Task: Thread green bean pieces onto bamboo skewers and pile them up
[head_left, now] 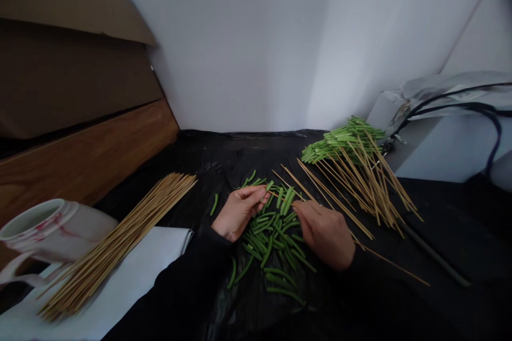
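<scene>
My left hand (242,209) is closed in a pinch on a short green bean piece (269,185), close to the tip of a bamboo skewer. My right hand (326,232) is wrapped around that bamboo skewer (394,264), whose tail sticks out behind the hand to the lower right. Between the two hands, a few green bean pieces (287,201) sit side by side across the skewer. Under and around both hands, a loose heap of cut green bean pieces (276,242) lies on black plastic sheeting.
Loose bamboo skewers (360,186) fan out at right, beside a stack of skewered green pieces (344,138). At left, a skewer bundle (120,245) rests over white paper (156,256) near a mug (60,226). A cardboard box (76,74), wall (248,48) and cables (452,96) border the surface.
</scene>
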`<state>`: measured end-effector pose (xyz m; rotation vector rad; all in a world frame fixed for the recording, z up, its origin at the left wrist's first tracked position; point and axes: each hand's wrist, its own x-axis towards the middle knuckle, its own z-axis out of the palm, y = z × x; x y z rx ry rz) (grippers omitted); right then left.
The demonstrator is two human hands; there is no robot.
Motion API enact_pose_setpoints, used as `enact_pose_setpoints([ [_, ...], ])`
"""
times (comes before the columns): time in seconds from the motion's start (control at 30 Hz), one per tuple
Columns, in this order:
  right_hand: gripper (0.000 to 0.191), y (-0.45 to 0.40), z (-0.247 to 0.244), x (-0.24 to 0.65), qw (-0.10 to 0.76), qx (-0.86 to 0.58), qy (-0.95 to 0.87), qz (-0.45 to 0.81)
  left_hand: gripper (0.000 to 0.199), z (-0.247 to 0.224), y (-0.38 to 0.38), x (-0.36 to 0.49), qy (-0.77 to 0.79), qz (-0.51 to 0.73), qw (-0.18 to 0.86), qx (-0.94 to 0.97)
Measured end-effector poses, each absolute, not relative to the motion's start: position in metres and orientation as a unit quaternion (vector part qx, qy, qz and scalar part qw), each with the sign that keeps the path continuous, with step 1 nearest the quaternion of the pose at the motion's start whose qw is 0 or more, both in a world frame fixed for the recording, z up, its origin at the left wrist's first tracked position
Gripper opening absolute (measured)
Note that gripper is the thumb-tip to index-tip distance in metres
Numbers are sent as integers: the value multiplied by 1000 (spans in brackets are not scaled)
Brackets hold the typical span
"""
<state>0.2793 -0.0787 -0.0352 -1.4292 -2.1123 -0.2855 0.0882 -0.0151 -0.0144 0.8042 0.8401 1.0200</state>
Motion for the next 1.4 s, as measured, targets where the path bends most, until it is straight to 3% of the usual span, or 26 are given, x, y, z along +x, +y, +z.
enact_pose_setpoints([
  [1.4, 24, -80, -37, 277, 307, -526, -789, -80, 25, -17, -13, 85, 362, 434, 737, 372],
])
